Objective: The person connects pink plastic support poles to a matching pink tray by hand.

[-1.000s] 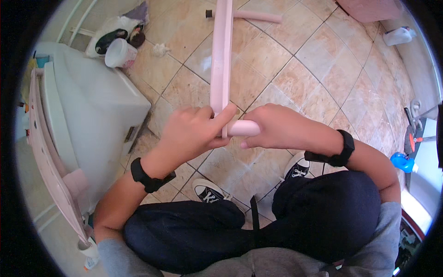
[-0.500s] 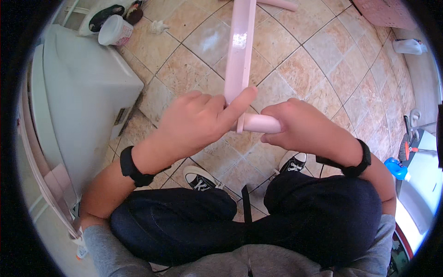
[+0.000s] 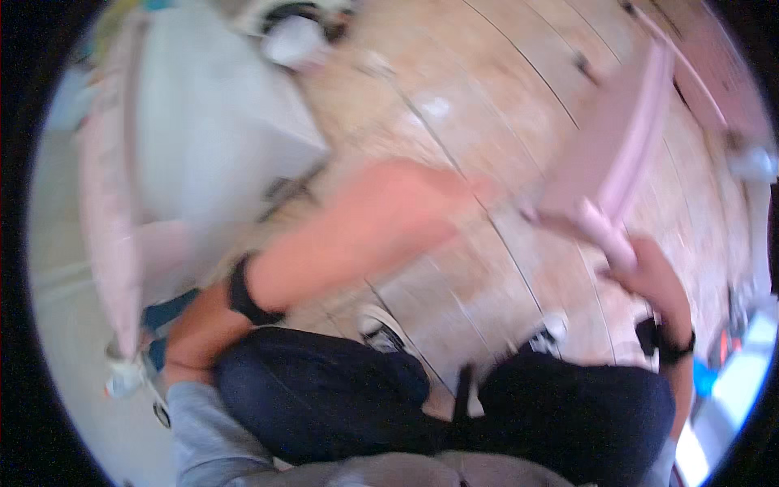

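Note:
A long, wide pink plastic piece (image 3: 608, 138) with a ridged edge slants up and away on the right, above the tiled floor. At its near end a round pink peg sticks out, and my right hand (image 3: 656, 272) is closed around that peg. My left hand (image 3: 426, 195) hangs in mid-air left of the piece, apart from it. Motion smears its fingers, so their pose does not show.
A large white appliance-like box (image 3: 219, 122) stands at the left, with a pink panel (image 3: 114, 211) along it. Behind it is a white tub (image 3: 296, 42). More pink parts (image 3: 730, 73) and a whitish bottle (image 3: 753, 165) are at the far right.
The pink piece has swung to the right with my right hand and turned to show its broad face. My left hand has come off it. The whole view has shifted and blurred.

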{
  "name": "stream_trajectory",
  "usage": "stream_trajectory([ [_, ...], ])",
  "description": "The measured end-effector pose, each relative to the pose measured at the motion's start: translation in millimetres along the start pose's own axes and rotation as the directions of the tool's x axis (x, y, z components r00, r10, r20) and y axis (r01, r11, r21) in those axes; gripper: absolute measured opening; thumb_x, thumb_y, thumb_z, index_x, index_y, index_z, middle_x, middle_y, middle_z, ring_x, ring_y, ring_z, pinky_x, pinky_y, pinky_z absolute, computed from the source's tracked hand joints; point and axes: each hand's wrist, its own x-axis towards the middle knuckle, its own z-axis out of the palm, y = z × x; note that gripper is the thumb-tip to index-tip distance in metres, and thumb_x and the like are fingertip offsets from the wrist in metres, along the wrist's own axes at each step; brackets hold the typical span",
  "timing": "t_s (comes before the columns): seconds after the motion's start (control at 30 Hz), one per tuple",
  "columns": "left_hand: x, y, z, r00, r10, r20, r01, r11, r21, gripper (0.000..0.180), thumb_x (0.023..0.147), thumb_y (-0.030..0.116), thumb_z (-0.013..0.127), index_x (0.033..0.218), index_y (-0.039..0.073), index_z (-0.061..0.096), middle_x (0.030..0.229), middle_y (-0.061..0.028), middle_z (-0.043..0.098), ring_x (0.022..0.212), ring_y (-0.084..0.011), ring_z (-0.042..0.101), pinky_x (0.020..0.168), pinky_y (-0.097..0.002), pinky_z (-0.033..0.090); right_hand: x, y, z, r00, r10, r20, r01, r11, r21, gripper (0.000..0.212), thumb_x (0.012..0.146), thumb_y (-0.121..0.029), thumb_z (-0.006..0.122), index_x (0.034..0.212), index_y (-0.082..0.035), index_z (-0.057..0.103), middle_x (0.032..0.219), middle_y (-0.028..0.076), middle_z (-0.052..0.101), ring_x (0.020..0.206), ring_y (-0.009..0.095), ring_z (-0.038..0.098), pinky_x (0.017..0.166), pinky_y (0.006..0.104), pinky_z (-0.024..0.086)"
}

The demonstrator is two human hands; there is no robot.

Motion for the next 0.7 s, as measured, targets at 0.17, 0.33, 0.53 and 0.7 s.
stream_trajectory([
  [0.17,7.7,147.5,-111.6,0.986,0.161,-0.038,-0.154,0.977,0.151,0.039,0.079,0.018,0.068,0.118,0.01,0.066,0.104,-0.0108,0.069,0.095,-0.0227,0.061,0.079,-0.0314,0.048,-15.5,-7.5,15.2,0.995,0.09,-0.049,-0.07,0.945,0.32,0.023,0.077,-0.014,0.081,0.083,0.001,0.065,0.061,0.003,0.059,0.049,0.012,0.056,0.045,0.0296,0.044],
  [0.33,-57.3,165.6,-199.8,0.931,0.119,-0.344,0.105,0.818,0.566,0.032,0.069,0.012,0.081,0.1,0.008,0.075,0.088,-0.0049,0.075,0.089,-0.0201,0.058,0.077,-0.0269,0.044,-4.2,-14.7,8.7,0.989,0.114,0.094,-0.135,0.954,0.268,0.023,0.077,-0.014,0.08,0.08,0.0,0.062,0.06,0.002,0.057,0.048,0.012,0.055,0.044,0.029,0.042],
  [0.53,-143.4,112.2,-211.1,0.558,-0.488,-0.671,0.543,0.826,-0.149,0.033,0.087,0.006,0.076,0.118,0.001,0.069,0.116,-0.0076,0.072,0.096,-0.0135,0.064,0.087,-0.0286,0.051,-12.1,-27.8,-3.8,0.992,0.107,0.067,-0.121,0.956,0.267,0.022,0.078,-0.012,0.08,0.078,-0.001,0.061,0.06,0.002,0.056,0.049,0.011,0.053,0.044,0.0292,0.042],
  [0.7,-142.5,87.6,-216.3,0.493,-0.622,-0.608,0.536,0.768,-0.35,0.029,0.091,0.008,0.073,0.119,0.0,0.068,0.109,-0.0067,0.071,0.1,-0.0125,0.065,0.091,-0.0285,0.051,-15.7,-22.1,-5.8,0.99,0.111,0.09,-0.132,0.952,0.276,0.023,0.078,-0.012,0.08,0.08,0.0,0.061,0.06,0.002,0.056,0.049,0.011,0.053,0.044,0.0291,0.042],
])
